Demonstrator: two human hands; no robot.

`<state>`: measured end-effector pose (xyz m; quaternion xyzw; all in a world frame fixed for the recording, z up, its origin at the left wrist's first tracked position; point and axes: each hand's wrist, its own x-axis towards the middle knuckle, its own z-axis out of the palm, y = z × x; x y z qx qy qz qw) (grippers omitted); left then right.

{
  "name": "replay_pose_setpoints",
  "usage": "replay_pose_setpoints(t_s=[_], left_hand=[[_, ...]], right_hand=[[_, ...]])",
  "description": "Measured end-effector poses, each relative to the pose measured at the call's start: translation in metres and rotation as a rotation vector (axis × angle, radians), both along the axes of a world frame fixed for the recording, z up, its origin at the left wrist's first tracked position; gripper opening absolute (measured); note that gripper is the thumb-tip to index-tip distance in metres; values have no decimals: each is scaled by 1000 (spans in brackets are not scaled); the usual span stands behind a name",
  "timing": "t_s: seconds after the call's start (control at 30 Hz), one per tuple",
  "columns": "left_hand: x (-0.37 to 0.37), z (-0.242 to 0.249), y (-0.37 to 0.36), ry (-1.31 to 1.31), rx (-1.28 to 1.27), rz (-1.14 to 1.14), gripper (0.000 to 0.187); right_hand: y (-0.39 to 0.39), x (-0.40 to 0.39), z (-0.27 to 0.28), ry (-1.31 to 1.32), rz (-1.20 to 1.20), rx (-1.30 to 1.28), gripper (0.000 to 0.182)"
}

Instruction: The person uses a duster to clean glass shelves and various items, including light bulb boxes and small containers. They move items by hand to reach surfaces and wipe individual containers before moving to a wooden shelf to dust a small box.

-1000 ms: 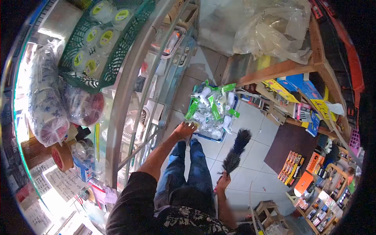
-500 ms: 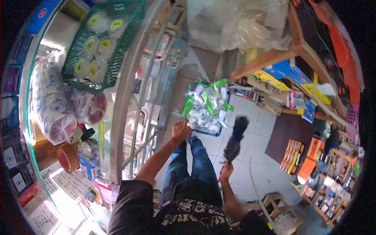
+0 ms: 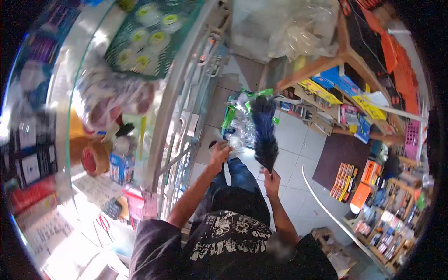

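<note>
A dark, fluffy feather duster (image 3: 264,128) points away from me, with my right hand (image 3: 271,182) closed around its handle. Its feathers cover the right part of a blue basket (image 3: 225,132) heaped with clear plastic packets (image 3: 240,122) that have green labels. At the basket's near left corner is my left hand (image 3: 220,155), fingers curled closed beside a clear packet. Whether it grips that packet or the basket's rim, I cannot make out.
A glass counter with a metal frame (image 3: 164,126) runs along my left, bearing a green basket (image 3: 163,63) and a brown tape roll (image 3: 91,158). On the right are a wooden shelf (image 3: 322,63) and packed goods (image 3: 343,182). Tiled floor (image 3: 291,140) lies between.
The feather duster has swung forward and left, from beside the basket to over its right part. My right hand has moved up slightly. My left hand stays by the basket's near left corner.
</note>
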<state>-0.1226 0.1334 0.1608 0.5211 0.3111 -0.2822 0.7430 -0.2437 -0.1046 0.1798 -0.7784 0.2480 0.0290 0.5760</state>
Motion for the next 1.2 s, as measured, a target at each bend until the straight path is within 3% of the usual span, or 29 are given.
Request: replay_pose_setpoints(t_s=[0.1,0.2,0.33,0.47,0.5,0.53,0.57,0.6,0.63,0.77,0.83,0.9,0.97,1.03,1.07,1.13,1.2], left_hand=[[-10,22,4,-113,-171,71,47],[-6,63,9,-298,-298,-1,49],[2,109,15,-561,-147,-109,50],[8,166,18,-511,-165,-148,41],[7,163,18,-527,-156,-141,41],[5,153,14,-480,-332,-51,36],[5,142,12,-432,-510,35,34],[7,146,16,-327,-866,101,36],[10,150,19,-342,-866,96,36],[32,187,36,-284,-759,109,38],[48,217,46,-339,-858,218,44],[65,205,63,-437,-985,156,49],[82,202,68,-473,-913,313,52],[95,198,70,-524,-859,350,55],[97,198,68,-622,-977,364,56],[102,210,67,-728,-1097,374,57],[104,253,67,-738,-814,373,60]], right_hand=[[38,51,65,113,8,191,21],[52,78,83,63,38,305,16],[69,107,114,8,47,505,16],[86,120,145,16,61,663,20],[93,122,155,23,67,699,20],[101,123,164,37,79,714,19],[107,123,170,56,89,671,16],[112,125,177,4,145,533,14],[115,128,184,-48,197,394,14],[99,135,186,-203,239,323,23],[93,130,203,-268,248,323,27],[93,119,223,-305,232,327,26],[87,103,229,-164,227,361,28],[73,86,215,-371,530,27,27],[66,78,214,-409,648,-69,25],[63,67,223,-375,626,-78,24],[66,63,247,-293,515,-27,22]])
